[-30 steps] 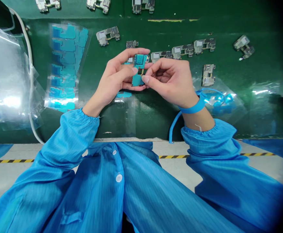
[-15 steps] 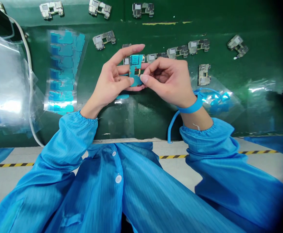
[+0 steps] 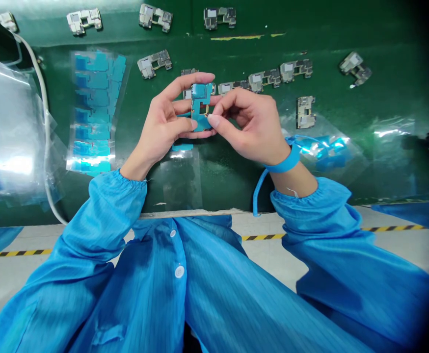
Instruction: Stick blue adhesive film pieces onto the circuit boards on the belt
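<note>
A small circuit board with blue film over its face is held upright above the bench. My left hand grips it, thumb on the lower left of the face and fingers behind and around its edges. At the board's lower right edge, my right hand has thumb and forefinger pinched together, touching the board there. Whether the pinch holds the board's edge or the film cannot be made out. A blue wrist strap with a coiled cord circles my right wrist. Behind the hands lies a row of bare circuit boards.
Left of my hands lies a clear sheet of blue film pieces, beside a white cable and clear plastic bags. More circuit boards are spread along the back. On the right rests a clear sheet with blue film.
Both hands and the board appear slightly further left, along with a small shift of the view. The film's upper part looks smoother and lighter. The grip stays the same.
</note>
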`<state>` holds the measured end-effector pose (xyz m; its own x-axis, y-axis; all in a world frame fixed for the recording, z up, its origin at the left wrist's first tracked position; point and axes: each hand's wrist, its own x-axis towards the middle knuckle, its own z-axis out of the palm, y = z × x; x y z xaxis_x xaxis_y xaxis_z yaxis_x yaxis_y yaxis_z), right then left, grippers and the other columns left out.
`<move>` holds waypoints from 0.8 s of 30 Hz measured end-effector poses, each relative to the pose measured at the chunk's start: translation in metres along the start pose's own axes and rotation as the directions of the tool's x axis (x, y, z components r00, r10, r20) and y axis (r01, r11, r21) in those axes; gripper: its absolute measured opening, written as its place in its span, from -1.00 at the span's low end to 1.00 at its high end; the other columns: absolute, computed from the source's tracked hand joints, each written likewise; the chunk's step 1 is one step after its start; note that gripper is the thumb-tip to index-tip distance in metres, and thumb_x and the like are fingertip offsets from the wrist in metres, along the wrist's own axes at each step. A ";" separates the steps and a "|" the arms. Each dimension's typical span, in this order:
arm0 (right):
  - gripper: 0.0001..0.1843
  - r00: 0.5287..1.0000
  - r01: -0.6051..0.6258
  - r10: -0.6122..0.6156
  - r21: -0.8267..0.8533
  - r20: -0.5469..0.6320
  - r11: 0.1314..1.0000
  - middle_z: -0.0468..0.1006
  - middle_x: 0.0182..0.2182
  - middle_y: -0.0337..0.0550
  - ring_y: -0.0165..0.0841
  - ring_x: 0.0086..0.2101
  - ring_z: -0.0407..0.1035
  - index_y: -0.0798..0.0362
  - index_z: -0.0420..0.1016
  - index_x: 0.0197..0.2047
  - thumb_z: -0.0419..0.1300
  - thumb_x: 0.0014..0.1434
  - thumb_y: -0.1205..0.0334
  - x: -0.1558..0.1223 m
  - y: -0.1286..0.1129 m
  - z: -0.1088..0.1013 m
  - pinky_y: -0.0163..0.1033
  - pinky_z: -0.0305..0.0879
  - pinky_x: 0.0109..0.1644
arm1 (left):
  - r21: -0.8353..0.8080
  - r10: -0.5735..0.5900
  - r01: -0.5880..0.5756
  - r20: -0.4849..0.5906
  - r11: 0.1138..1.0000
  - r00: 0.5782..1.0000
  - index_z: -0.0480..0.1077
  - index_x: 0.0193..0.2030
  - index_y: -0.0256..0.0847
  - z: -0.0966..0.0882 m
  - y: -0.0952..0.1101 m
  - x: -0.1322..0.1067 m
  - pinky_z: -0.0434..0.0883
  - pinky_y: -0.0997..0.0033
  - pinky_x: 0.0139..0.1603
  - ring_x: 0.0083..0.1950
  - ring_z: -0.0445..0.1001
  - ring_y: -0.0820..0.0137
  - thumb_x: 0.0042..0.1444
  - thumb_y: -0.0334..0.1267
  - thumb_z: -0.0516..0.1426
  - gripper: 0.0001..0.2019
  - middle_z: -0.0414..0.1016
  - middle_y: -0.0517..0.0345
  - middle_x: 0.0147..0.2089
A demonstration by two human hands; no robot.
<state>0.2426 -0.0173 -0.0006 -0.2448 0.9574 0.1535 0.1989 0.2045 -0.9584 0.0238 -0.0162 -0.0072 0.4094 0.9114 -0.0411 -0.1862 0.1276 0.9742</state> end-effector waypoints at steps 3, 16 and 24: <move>-0.50 0.999 0.032 -0.032 -0.019 -0.012 0.999 0.64 -0.31 -0.10 0.00 0.05 0.65 -0.13 0.59 -0.31 0.51 0.23 -0.37 -0.001 0.000 0.001 0.10 0.67 0.21 | -0.031 0.009 -0.008 0.004 0.999 1.000 0.42 0.42 0.13 0.000 0.000 0.001 0.82 0.11 0.12 0.21 0.78 0.10 0.07 -0.20 0.35 -0.28 0.75 0.19 0.27; -0.64 0.997 0.066 -0.072 -0.130 -0.038 0.989 0.62 -0.29 -0.12 -0.10 -0.14 0.59 -0.13 0.62 -0.27 0.47 0.34 -0.21 -0.004 -0.002 0.001 0.07 0.64 0.12 | -0.023 -0.002 0.002 0.013 1.000 1.000 0.50 0.39 0.12 -0.008 0.008 -0.001 0.77 -0.01 0.20 0.30 0.74 -0.01 0.11 -0.10 0.34 -0.35 0.80 0.13 0.14; -0.70 0.995 0.078 -0.088 -0.197 -0.042 0.977 0.65 -0.30 -0.14 -0.13 -0.19 0.59 -0.14 0.63 -0.27 0.47 0.34 -0.14 -0.002 0.001 -0.001 0.05 0.66 0.07 | 0.062 0.044 -0.043 -0.014 0.997 0.999 0.41 0.45 0.14 -0.003 0.004 -0.002 0.81 0.13 0.14 0.24 0.78 0.10 0.15 -0.06 0.40 -0.30 0.75 0.11 0.28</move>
<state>0.2443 -0.0193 -0.0016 -0.2215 0.9433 0.2474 0.3624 0.3151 -0.8771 0.0199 -0.0163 -0.0039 0.3886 0.9214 -0.0013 -0.1482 0.0639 0.9869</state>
